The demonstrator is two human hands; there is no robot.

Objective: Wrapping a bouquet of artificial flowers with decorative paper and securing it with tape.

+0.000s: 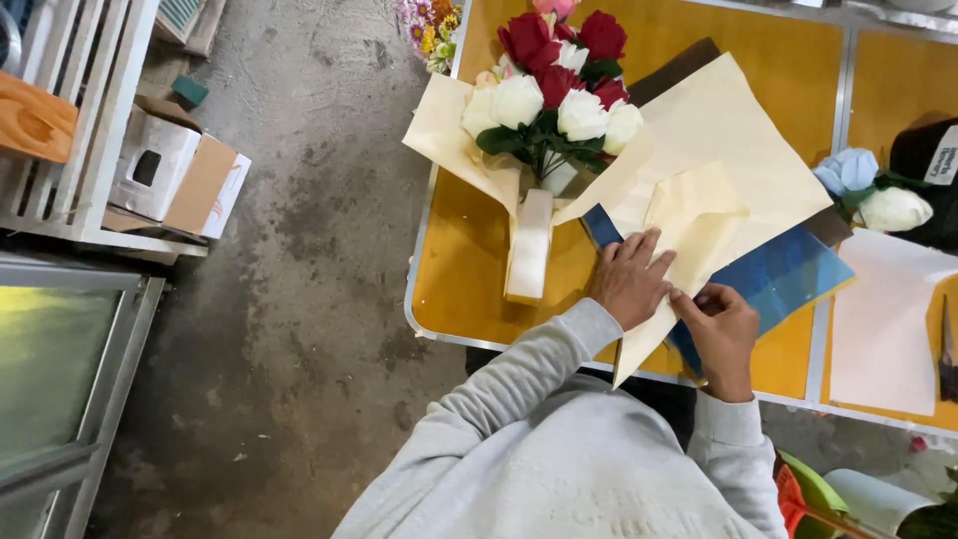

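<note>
A sheet of cream wrapping paper lies folded on the orange surface, near the front edge and just right of its middle, with one long pointed flap hanging over the near rim. The left hand lies flat on the paper's near fold, fingers spread and pressing down, so its grip is wide. The right hand pinches the paper's edge just beside it, thumb and fingers closed narrowly on the sheet. Under the cream paper sits a blue sheet, showing to the right of the hands and in a small corner to the far side of the left hand. Left of the hands, a bunch of red and white roses lies in its own cream wrap, with a pale ribbon-bound stem pointing toward the near edge. Far right, a pale blue and a white flower rest beside a white sheet. On the concrete floor to the left stands a cardboard box.
</note>
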